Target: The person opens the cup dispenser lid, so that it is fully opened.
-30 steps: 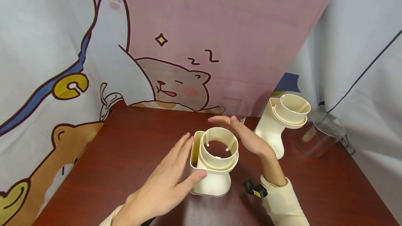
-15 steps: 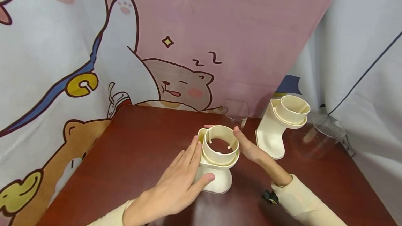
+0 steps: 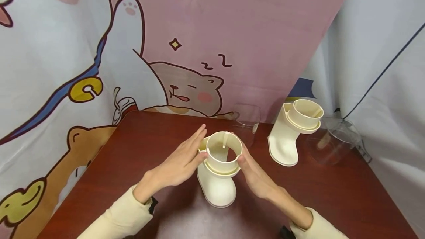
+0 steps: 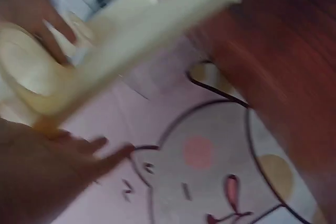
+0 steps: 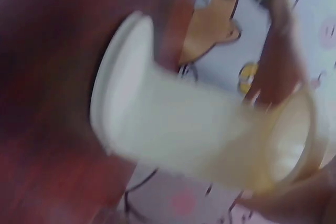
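A cream plastic stand (image 3: 217,185) with a wide ring on top (image 3: 223,153) sits between my two hands over the red-brown table (image 3: 139,146). My left hand (image 3: 182,159) presses flat, fingers straight, against the ring's left side. My right hand (image 3: 253,174) presses against its right side with the palm and straight fingers. The stand leans, its round foot swung towards me. Both wrist views are blurred: the left wrist view shows the stand (image 4: 121,40) above my fingers, and the right wrist view shows its foot (image 5: 122,85) and ring.
A second cream stand (image 3: 285,141) of the same kind stands upright at the back right. A clear cup (image 3: 247,119) is behind my hands and a clear jug (image 3: 335,139) lies near the right edge. A cartoon cloth backdrop hangs behind the table.
Both hands have closed in on the ring from either side. The stand has shifted a little left and tipped, its foot swinging towards me.
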The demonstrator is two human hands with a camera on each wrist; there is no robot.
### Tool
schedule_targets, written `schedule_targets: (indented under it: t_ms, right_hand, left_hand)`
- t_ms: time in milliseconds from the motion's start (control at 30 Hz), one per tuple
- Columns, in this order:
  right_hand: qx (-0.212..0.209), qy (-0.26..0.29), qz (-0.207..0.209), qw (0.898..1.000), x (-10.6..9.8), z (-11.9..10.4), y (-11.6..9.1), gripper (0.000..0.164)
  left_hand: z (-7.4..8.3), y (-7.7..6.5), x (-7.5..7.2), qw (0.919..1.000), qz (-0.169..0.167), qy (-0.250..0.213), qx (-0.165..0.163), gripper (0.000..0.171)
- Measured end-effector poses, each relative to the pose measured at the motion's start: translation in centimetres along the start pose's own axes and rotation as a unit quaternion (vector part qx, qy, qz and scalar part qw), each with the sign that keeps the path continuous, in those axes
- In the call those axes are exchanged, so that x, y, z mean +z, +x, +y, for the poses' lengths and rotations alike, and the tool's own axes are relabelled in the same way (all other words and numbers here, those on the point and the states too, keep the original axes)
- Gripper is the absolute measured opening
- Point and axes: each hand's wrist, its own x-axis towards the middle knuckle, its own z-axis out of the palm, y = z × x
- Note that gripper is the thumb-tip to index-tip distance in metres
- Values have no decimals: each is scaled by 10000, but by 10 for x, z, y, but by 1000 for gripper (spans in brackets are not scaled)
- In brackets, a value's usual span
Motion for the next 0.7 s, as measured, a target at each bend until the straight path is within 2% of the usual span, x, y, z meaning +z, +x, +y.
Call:
schedule_targets:
  t_ms: [100, 200, 300, 367, 467, 533, 600, 700]
  right_hand:
    - [250, -275, 290, 9989, 10, -10, -5, 59]
    - [375, -641, 437, 9963, 9, -16, -8, 64]
    - [96, -1432, 441, 9887, -2, -15, -6, 80]
    - [-194, -2082, 422, 9770, -10, -12, -3, 92]
    - [-505, -2700, 329, 9610, -15, -7, 2, 107]
    - [-481, -2763, 298, 9594, -12, -4, 5, 112]
    - [-312, -2662, 324, 9629, -4, -5, 8, 115]
    - [82, -2618, 453, 9640, 10, -8, 11, 113]
  left_hand:
    - [-14, 6, -1, 9985, -79, -391, 365, 66]
    - [-15, 5, 0, 9968, 167, -674, 391, 65]
    - [0, -7, -1, 9950, 662, -736, 111, 68]
    - [17, -18, -3, 9945, 827, -625, -150, 72]
    - [41, -29, -3, 9969, 583, -320, -425, 82]
    - [48, -29, 0, 9976, 321, -194, -582, 88]
    - [49, -26, 3, 9976, 193, -110, -649, 91]
    - [39, -21, 5, 9977, 347, -7, -585, 94]
